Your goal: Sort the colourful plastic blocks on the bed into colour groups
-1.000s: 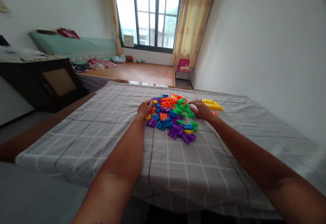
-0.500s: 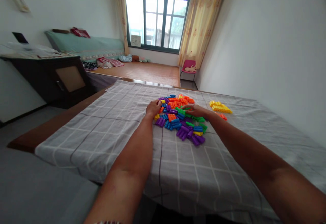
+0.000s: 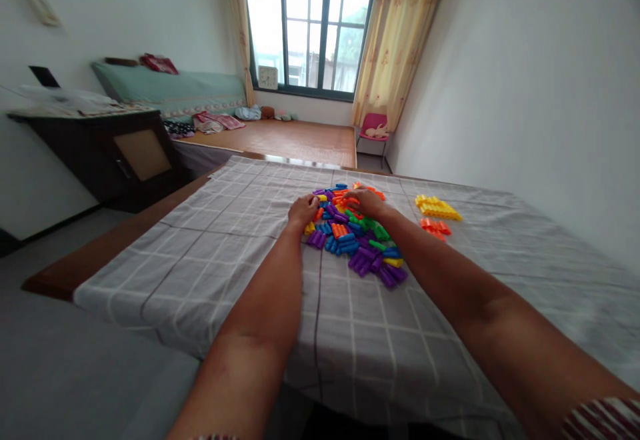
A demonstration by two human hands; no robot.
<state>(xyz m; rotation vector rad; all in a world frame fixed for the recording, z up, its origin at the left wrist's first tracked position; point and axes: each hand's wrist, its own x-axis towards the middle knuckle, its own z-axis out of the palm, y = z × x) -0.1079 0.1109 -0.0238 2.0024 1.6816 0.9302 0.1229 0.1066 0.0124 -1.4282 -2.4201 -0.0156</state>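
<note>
A pile of plastic building blocks lies on the tablecloth, with purple blocks (image 3: 365, 260), blue blocks (image 3: 342, 245), green blocks (image 3: 380, 231) and orange blocks (image 3: 340, 230) mixed together. My left hand (image 3: 303, 211) rests at the pile's left edge, its fingers curled in beside a yellow block (image 3: 309, 228); whatever they hold is hidden. Over the orange blocks at the back of the pile reaches my right hand (image 3: 369, 203), fingers stretched out and somewhat apart, touching or just above them. To the right, apart from the pile, sit a yellow block group (image 3: 438, 207) and an orange block group (image 3: 435, 227).
The grey checked tablecloth (image 3: 225, 227) covers a wooden table. Beyond it stand a low wooden bed platform (image 3: 290, 140) with cloths, a pink chair (image 3: 374, 122) and a window. A dark cabinet (image 3: 100, 143) is at the left, a white wall at the right.
My right hand has moved left and back, from the green blocks to the orange ones. My left hand stays at the pile's left edge. The view has shifted slightly.
</note>
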